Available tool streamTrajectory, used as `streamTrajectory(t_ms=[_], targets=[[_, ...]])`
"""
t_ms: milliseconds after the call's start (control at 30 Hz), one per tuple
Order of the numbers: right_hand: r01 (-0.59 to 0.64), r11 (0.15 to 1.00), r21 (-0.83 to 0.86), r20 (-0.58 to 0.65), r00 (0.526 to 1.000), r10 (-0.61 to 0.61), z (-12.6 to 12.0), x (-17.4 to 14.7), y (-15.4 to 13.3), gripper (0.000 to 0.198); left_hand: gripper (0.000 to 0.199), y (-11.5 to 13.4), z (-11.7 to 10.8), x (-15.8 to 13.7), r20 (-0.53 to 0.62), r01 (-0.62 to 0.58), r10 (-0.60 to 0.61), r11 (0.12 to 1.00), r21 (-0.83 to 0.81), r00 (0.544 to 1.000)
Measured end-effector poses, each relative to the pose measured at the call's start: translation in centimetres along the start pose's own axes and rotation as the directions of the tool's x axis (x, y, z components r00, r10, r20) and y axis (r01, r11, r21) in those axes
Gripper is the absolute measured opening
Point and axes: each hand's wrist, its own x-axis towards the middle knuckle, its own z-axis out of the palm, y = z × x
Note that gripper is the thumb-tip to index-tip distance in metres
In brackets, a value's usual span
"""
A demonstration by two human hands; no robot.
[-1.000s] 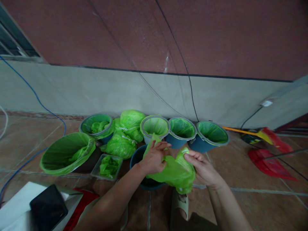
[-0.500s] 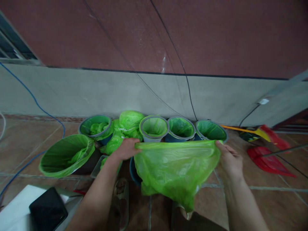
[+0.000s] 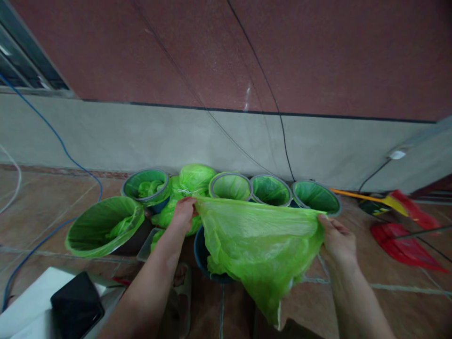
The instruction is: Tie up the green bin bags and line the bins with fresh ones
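A green plastic garbage bag [image 3: 261,245] is stretched by its top edge between my two hands, its lower part hanging to a point. My left hand [image 3: 185,211] pinches the bag's left corner, and my right hand [image 3: 337,235] grips the right corner. Behind and below the bag stands a blue trash bin [image 3: 202,254], mostly hidden by it. Just beyond the bag's top edge, three lined bins stand in a row: a pale one [image 3: 231,187], a middle one [image 3: 271,190] and a right one [image 3: 317,197].
To the left are a large lined bin [image 3: 106,226], a smaller lined bin [image 3: 145,183] and tied green bags [image 3: 197,178]. A black phone [image 3: 76,305] lies on a white box [image 3: 24,301]. Red dustpans [image 3: 406,247] and a yellow handle [image 3: 360,194] lie right. A blue cable [image 3: 58,139] crosses the floor.
The bag's left corner has risen with my left hand, and its top edge now slopes down to the right. More of the blue bin shows. The view has shifted slightly left.
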Motion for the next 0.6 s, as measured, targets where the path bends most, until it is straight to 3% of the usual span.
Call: streamTrajectory(t_ms=[67, 100, 167, 233, 300, 367, 467, 533, 600], targets=[[0.04, 0.99, -0.138, 0.046, 0.998, -0.034, 0.5, -0.4, -0.1, 0.034, 0.009, -0.2, 0.1, 0.2, -0.161, -0.164, 0.187, 0.975, 0.149, 0.969], [0.066, 0.981, -0.183, 0.07, 0.996, -0.054, 0.7, -0.6, -0.1, 0.034, 0.01, -0.1, -0.1, 0.1, -0.204, -0.262, 0.317, 0.93, 0.258, 0.926], [0.101, 0.968, -0.231, 0.093, 0.992, -0.081, 0.7, -0.5, 0.0, 0.036, 0.012, 0.3, -0.6, -0.1, -0.181, -0.414, 0.537, 0.788, 0.456, 0.824], [0.123, 0.954, -0.272, 0.077, 0.991, -0.106, 0.2, 0.1, 0.2, 0.035, 0.013, 0.8, -1.2, -0.4, -0.091, -0.489, 0.635, 0.671, 0.558, 0.767], [0.161, 0.904, -0.396, 0.064, 0.987, -0.148, -0.6, 0.9, 0.4, 0.032, 0.013, 1.2, -1.4, -0.7, -0.009, -0.532, 0.656, 0.621, 0.576, 0.755], [0.188, 0.782, -0.595, 0.021, 0.976, -0.218, -1.3, 1.3, 0.3, 0.026, 0.014, 1.4, -1.3, -1.0, 0.033, -0.552, 0.654, 0.61, 0.568, 0.756], [0.273, 0.603, -0.75, 0.005, 0.913, -0.408, -0.5, 0.0, -0.7, 0.03, 0.015, 0.9, 0.0, -1.8, 0.099, -0.583, 0.65, 0.592, 0.556, 0.754], [0.451, 0.611, -0.651, 0.12, 0.856, -0.503, 1.4, -2.5, -1.7, 0.036, 0.017, 0.2, 1.4, -3.0, 0.232, -0.633, 0.621, 0.565, 0.529, 0.748], [0.558, 0.721, -0.411, 0.351, 0.827, -0.44, 4.0, -5.5, -2.5, 0.041, 0.02, -0.6, 2.9, -4.3, 0.405, -0.697, 0.569, 0.538, 0.475, 0.716]])
